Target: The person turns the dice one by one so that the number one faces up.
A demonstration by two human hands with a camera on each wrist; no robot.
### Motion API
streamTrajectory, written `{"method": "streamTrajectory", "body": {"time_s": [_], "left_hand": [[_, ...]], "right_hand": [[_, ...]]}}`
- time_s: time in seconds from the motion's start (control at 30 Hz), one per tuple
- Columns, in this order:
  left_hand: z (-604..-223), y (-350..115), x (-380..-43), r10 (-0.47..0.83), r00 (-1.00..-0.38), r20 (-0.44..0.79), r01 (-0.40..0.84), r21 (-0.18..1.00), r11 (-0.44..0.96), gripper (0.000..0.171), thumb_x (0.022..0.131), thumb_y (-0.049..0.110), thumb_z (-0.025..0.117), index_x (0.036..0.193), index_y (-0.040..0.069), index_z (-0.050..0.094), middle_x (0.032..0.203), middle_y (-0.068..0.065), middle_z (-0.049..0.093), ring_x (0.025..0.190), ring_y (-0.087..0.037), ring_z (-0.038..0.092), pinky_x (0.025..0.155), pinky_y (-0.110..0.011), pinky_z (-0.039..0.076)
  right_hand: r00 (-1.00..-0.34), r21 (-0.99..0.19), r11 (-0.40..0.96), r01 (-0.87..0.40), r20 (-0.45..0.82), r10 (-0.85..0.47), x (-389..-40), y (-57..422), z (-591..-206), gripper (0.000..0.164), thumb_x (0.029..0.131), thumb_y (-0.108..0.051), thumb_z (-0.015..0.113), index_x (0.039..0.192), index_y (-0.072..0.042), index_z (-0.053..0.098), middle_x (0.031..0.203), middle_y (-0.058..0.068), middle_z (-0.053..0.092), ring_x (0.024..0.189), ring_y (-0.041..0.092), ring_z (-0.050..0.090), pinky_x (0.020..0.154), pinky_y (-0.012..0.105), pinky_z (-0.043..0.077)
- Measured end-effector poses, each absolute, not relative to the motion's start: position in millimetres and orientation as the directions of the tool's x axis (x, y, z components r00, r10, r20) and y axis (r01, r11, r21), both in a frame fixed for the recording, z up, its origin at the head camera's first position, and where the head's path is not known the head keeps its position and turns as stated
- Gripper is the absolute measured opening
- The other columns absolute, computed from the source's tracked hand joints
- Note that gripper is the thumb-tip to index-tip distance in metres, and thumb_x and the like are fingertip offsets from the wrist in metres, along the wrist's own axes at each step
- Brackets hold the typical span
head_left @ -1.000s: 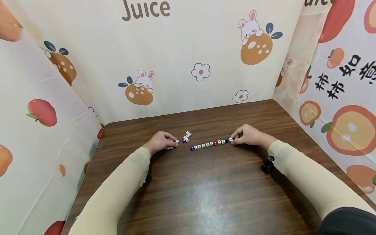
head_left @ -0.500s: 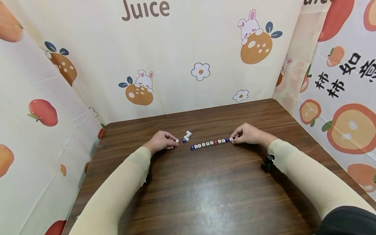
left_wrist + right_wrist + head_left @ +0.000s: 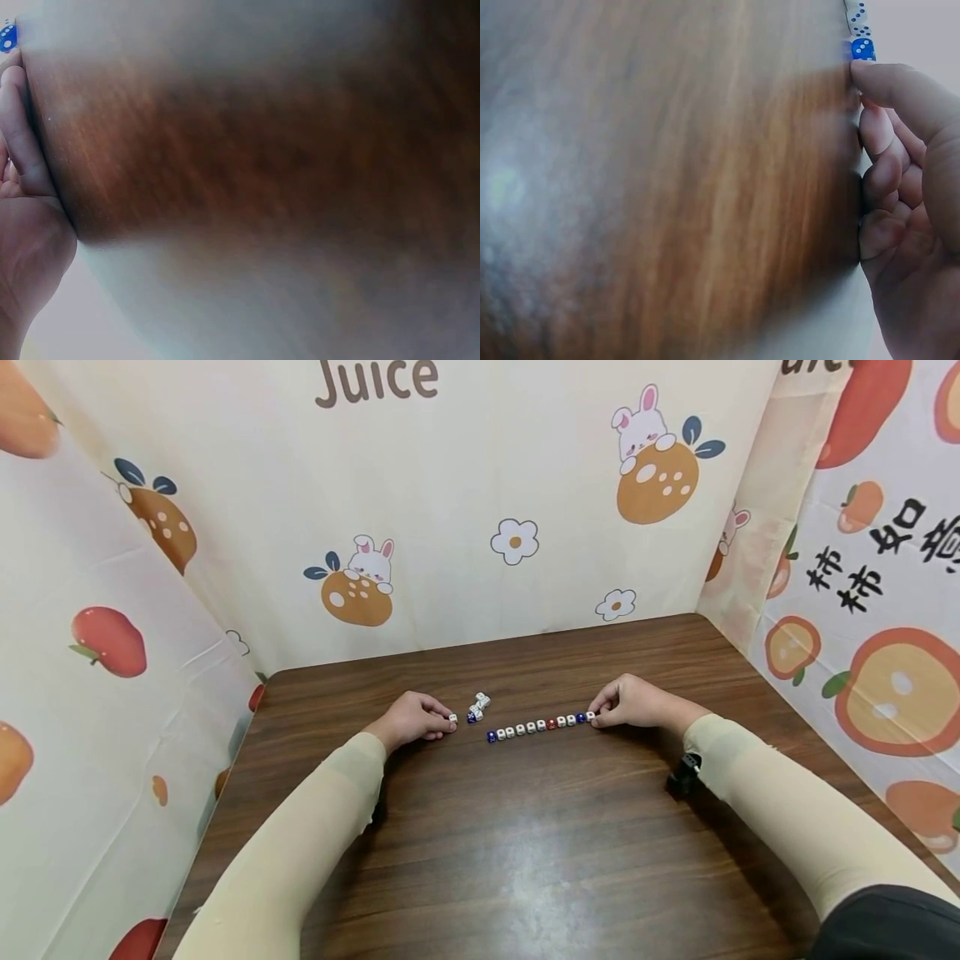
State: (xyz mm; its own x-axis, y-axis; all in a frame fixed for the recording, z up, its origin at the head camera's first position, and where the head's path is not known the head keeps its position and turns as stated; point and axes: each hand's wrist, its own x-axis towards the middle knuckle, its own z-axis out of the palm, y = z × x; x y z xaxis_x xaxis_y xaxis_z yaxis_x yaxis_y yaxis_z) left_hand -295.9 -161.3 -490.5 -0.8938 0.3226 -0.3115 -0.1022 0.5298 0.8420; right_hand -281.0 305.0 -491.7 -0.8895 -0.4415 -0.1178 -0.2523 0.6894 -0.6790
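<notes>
On the table, a straight row of dice (image 3: 521, 729) runs left to right, mostly white, with a blue die (image 3: 492, 737) at its left end and a red die (image 3: 551, 724) among them. My right hand (image 3: 628, 702) pinches the white die (image 3: 591, 717) at the row's right end between thumb and fingertips. Beside it, the right wrist view shows a blue die (image 3: 863, 49) just past the thumb tip. To the left of the row, my left hand (image 3: 414, 718) pinches a single white die (image 3: 453, 718). The left wrist view shows only part of that hand, at its left edge.
A small cluster of white dice (image 3: 482, 702) with a blue die (image 3: 472, 718) lies between my left hand and the row. Printed cloth walls (image 3: 450, 485) close off the back and both sides of the brown wooden table (image 3: 480, 827).
</notes>
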Motion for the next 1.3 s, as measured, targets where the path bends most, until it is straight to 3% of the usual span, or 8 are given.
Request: {"method": "streamTrajectory", "body": {"time_s": [0.2,0.43,0.53,0.7,0.87,1.17,1.3], "left_hand": [[-488.3,-162.5,-294.1,0.319,-0.896,-0.309,-0.099,0.840,0.534,0.022,0.095,0.014,0.094,0.114,0.004,0.087,0.096,-0.001,0.084,0.073,-0.004,0.071,0.068,-0.021,0.064],[-487.4,-159.9,-292.9,0.328,-0.895,-0.302,-0.091,0.844,0.529,0.021,0.096,0.014,0.093,0.114,0.003,0.087,0.098,-0.003,0.084,0.073,-0.005,0.072,0.069,-0.021,0.064],[-486.6,-159.0,-292.1,0.334,-0.893,-0.301,-0.089,0.847,0.525,0.022,0.096,0.013,0.092,0.114,0.003,0.086,0.097,-0.003,0.084,0.073,-0.005,0.072,0.069,-0.021,0.064],[-486.8,-160.0,-292.4,0.328,-0.896,-0.300,-0.089,0.844,0.529,0.021,0.096,0.013,0.093,0.113,0.003,0.087,0.097,-0.003,0.084,0.073,-0.004,0.071,0.069,-0.020,0.064],[-486.9,-160.6,-292.3,0.322,-0.896,-0.306,-0.095,0.840,0.534,0.020,0.096,0.013,0.093,0.113,0.004,0.087,0.097,-0.003,0.084,0.073,-0.005,0.071,0.068,-0.021,0.064],[-486.5,-161.0,-292.0,0.324,-0.898,-0.296,-0.088,0.844,0.529,0.021,0.095,0.013,0.093,0.112,0.003,0.087,0.095,-0.002,0.083,0.073,-0.005,0.072,0.068,-0.021,0.064],[-485.8,-161.8,-290.6,0.327,-0.897,-0.298,-0.090,0.846,0.525,0.021,0.096,0.013,0.093,0.113,0.003,0.087,0.095,-0.003,0.084,0.073,-0.005,0.072,0.069,-0.021,0.064]], "right_hand": [[-0.871,-0.679,0.689,-0.252,-0.150,-0.467,-281.9,304.0,-485.3,0.015,0.091,-0.016,0.095,0.103,-0.008,0.090,0.078,-0.005,0.073,0.072,0.002,0.060,0.068,0.019,0.049],[-0.823,-0.675,0.696,-0.244,-0.235,-0.517,-287.2,305.6,-464.5,0.034,0.094,-0.019,0.094,0.121,0.000,0.085,0.085,-0.002,0.079,0.075,0.004,0.062,0.070,0.020,0.052],[-0.828,-0.662,0.707,-0.249,-0.234,-0.510,-292.6,301.9,-453.6,0.035,0.097,-0.023,0.091,0.123,-0.001,0.085,0.091,-0.001,0.083,0.080,0.007,0.067,0.073,0.022,0.056],[-0.864,-0.620,0.728,-0.292,-0.156,-0.480,-303.4,276.0,-438.4,0.024,0.106,-0.029,0.083,0.119,-0.010,0.087,0.094,0.005,0.084,0.082,0.016,0.073,0.076,0.029,0.060],[-0.852,-0.605,0.724,-0.332,-0.139,-0.506,-308.5,229.7,-435.8,0.022,0.111,-0.028,0.077,0.119,-0.010,0.088,0.087,0.011,0.082,0.077,0.019,0.073,0.075,0.031,0.060],[-0.825,-0.584,0.722,-0.370,-0.151,-0.545,-307.1,154.6,-447.0,0.020,0.111,-0.029,0.076,0.111,-0.013,0.089,0.093,0.000,0.082,0.078,0.012,0.071,0.075,0.030,0.060],[-0.830,-0.556,0.738,-0.382,-0.144,-0.538,-307.1,132.8,-456.4,0.025,0.113,-0.030,0.075,0.100,-0.015,0.089,0.087,-0.002,0.081,0.074,0.011,0.069,0.073,0.028,0.058]]}}
